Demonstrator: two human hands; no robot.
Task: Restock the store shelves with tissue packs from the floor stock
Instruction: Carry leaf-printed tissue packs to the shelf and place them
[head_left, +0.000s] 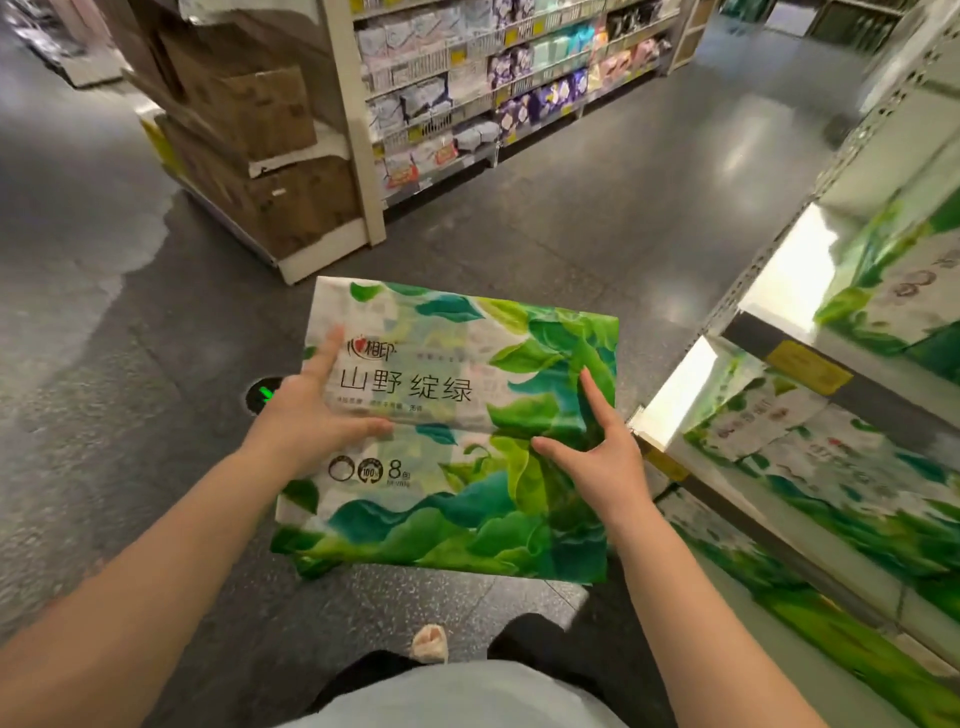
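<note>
Pack in play: a big green-leafed tissue pack, printed face up, right in front of the body and between the two hands, over the dark floor.
Left hand: the left hand sits on the pack's left half, fingers straight and spread, thumb lying along the middle crease. Flat contact, no curl round anything.
Right hand: the right hand is splayed on the right half, forefinger up, thumb pointing inward; whether the hidden fingers hook the far edge I cannot tell.
Shelves: just right of the right hand, the shelf unit already carries matching green packs on several levels, though that side is blurred.
Progress: stocking looks well under way, judging by those filled tiers; this pack is not shelved yet.
Left to do: swing it rightward into a gap, and any floor stock beyond it is out of view.
</note>
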